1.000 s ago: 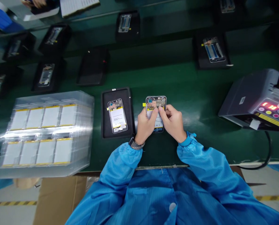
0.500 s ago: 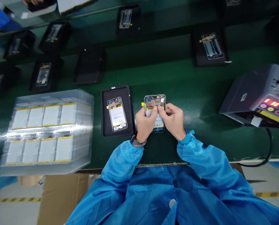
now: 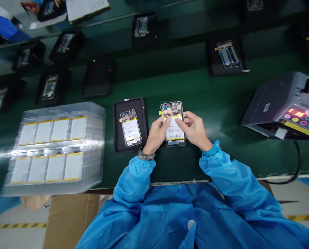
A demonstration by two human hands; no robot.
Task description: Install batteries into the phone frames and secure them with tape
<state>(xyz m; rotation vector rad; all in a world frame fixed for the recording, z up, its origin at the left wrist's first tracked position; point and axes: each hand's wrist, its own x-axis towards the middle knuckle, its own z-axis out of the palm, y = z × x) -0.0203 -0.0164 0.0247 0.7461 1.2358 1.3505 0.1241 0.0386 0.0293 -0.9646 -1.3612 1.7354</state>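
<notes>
Firm two-handed grip: the left hand (image 3: 156, 135) and right hand (image 3: 194, 131) close around the sides of a rectangular metal phone frame (image 3: 173, 107), thumbs (image 3: 167, 122) lying flat and even on its white rectangular battery (image 3: 174, 129), over the green surface (image 3: 216, 103), just right of a black rectangular tray (image 3: 117, 131).

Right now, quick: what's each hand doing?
Left hand: closed, holding the phone by its left side.
Right hand: closed, holding the phone by its right side.
</notes>
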